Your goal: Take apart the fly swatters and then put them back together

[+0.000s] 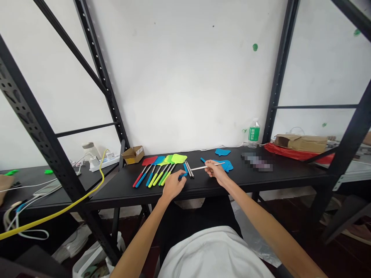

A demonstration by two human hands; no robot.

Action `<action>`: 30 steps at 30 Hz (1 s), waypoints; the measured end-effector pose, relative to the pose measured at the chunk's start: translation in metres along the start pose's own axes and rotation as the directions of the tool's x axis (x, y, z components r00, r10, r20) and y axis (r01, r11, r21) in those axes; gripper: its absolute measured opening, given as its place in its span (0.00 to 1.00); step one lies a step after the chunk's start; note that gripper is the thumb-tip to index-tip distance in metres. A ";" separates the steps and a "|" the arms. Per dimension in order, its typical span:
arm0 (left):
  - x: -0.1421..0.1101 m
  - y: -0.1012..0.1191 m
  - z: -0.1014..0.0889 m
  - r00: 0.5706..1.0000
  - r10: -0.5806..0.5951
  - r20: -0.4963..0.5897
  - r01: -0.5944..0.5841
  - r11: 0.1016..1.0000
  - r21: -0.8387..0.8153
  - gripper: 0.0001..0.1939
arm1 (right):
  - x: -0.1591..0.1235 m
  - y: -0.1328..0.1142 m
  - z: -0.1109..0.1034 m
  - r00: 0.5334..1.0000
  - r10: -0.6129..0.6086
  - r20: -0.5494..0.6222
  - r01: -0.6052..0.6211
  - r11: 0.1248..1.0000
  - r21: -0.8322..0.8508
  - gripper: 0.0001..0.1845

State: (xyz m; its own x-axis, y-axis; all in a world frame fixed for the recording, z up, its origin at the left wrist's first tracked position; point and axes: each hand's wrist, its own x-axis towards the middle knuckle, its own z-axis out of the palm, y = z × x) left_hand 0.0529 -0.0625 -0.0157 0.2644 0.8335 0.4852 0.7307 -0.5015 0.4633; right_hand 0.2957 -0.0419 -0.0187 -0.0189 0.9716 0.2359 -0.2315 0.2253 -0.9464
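Note:
My right hand (214,170) is closed around a thin metal rod (199,168), held nearly level above the black table. Pinched in my left hand (173,184) is a blue handle (183,175), close to the rod's left end; whether the two touch I cannot tell. Between my hands, metal rods (189,170) lie on the table beside another blue piece. Behind my right hand is a blue fly swatter head (228,166), partly covered, with a second blue swatter head (222,152) farther back. Several fly swatters (158,172) with red, blue and yellow-green heads lie in a row left of my hands.
A small cardboard box (133,155) stands at the table's back left, a water bottle (254,134) at the back right. Black metal posts (100,73) frame both sides. A yellow cable (87,195) crosses at left. A blurred patch (257,161) covers something at right.

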 end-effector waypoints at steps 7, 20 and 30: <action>0.000 -0.001 0.000 1.000 0.025 0.008 -0.025 1.000 0.007 0.19 | 0.002 0.001 0.001 0.999 0.019 -0.040 -0.017 0.999 0.045 0.19; 0.005 -0.010 0.005 1.000 0.021 -0.009 -0.022 0.999 -0.027 0.19 | 0.003 -0.001 0.000 0.996 0.057 -0.063 -0.055 0.998 0.028 0.13; 0.000 -0.002 0.000 0.999 -0.031 0.022 0.032 0.998 -0.052 0.16 | 0.004 0.004 -0.001 0.998 0.023 -0.052 -0.024 1.000 -0.016 0.14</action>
State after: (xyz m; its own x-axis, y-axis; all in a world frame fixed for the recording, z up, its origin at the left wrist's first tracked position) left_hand 0.0510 -0.0615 -0.0164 0.2556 0.8533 0.4546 0.7047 -0.4863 0.5166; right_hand 0.2953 -0.0369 -0.0217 0.0262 0.9790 0.2020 -0.2157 0.2029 -0.9552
